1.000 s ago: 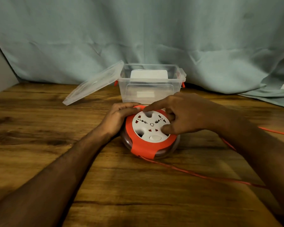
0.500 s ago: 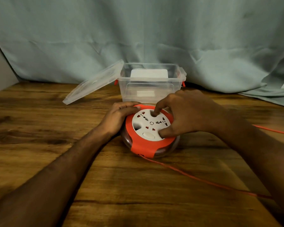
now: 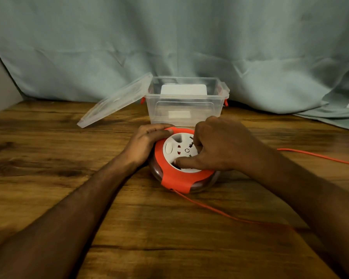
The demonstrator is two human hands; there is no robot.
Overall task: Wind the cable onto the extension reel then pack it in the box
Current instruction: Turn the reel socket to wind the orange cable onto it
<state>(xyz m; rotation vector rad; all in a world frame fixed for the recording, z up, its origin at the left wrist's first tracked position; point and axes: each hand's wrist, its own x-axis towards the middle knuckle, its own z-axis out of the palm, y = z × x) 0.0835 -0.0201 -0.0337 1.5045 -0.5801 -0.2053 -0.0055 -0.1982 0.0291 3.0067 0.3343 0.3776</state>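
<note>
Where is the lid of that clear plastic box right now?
In the head view, the clear plastic lid leans open against the left side of the clear plastic box, its lower edge on the wooden table.

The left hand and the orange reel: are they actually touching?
Touching. The head view shows the left hand resting on the reel, fingers curled over its far orange rim with no gap.

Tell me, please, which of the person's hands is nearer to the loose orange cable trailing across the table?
Right. The right hand rests on the reel's white face, its forearm crossing above the cable. The left hand holds the reel's far-left rim, away from it.
</note>
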